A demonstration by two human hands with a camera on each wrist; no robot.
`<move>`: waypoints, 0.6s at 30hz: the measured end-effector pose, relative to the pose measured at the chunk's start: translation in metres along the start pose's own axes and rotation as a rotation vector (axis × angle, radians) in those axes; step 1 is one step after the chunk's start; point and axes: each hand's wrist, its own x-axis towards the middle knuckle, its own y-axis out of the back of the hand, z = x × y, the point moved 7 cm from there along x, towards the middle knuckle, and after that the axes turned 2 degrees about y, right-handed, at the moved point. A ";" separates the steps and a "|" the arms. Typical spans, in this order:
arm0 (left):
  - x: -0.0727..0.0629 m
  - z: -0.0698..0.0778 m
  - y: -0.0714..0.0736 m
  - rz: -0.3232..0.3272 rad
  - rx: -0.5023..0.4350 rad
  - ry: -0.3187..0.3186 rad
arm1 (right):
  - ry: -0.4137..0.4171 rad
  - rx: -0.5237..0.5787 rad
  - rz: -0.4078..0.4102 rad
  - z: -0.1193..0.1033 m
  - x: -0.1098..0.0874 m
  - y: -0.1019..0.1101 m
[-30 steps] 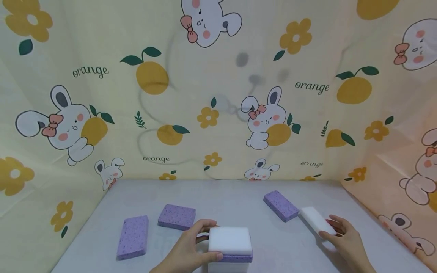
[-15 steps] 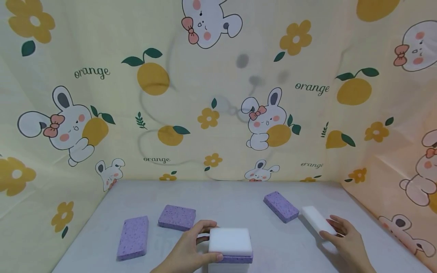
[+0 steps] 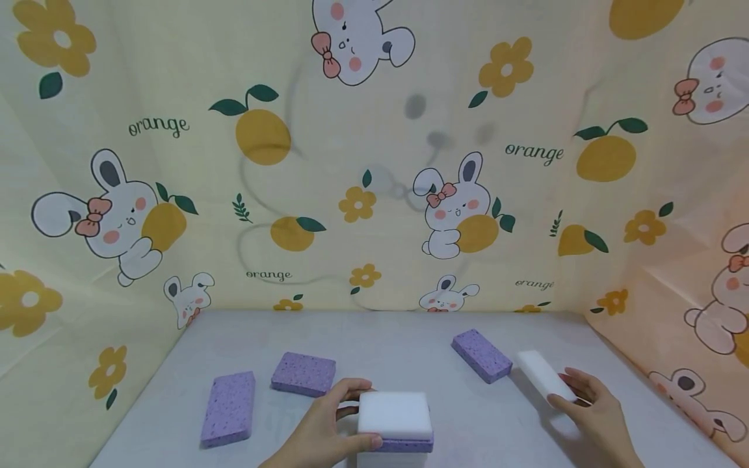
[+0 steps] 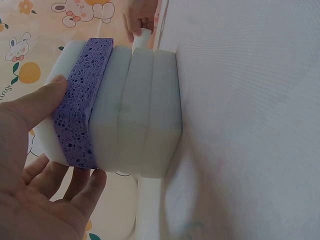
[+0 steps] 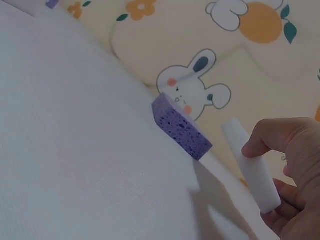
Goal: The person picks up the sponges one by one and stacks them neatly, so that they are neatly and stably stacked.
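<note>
A stack of sponges stands at the front middle of the table. From the top it goes white sponge, purple sponge, then several white blocks. My left hand grips the stack near its top, thumb on the purple sponge's near edge and fingers round the opposite side. To the right, my right hand pinches another white sponge between thumb and fingers. That sponge is held tilted above the table, its shadow falling below it.
Beyond the right hand's white sponge lies a purple sponge. Two more lie on the left: one purple sponge near the table's edge, another purple sponge farther back. A printed cloth encloses the table at back and sides.
The white sponge in my right hand has risen very slightly. My left hand keeps its grip on the stack, and the other sponges lie where they were.
</note>
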 end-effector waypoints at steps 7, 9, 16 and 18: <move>0.000 -0.003 0.000 0.004 -0.008 0.014 | 0.021 -0.005 0.023 -0.005 -0.005 -0.001; 0.000 -0.002 0.000 0.002 -0.016 0.015 | 0.033 -0.012 0.024 -0.007 -0.006 -0.001; 0.001 -0.003 0.000 -0.001 -0.038 0.052 | 0.059 -0.010 0.026 -0.013 -0.011 -0.002; 0.001 -0.003 0.000 0.001 -0.037 0.056 | 0.076 -0.025 0.034 -0.016 -0.012 -0.003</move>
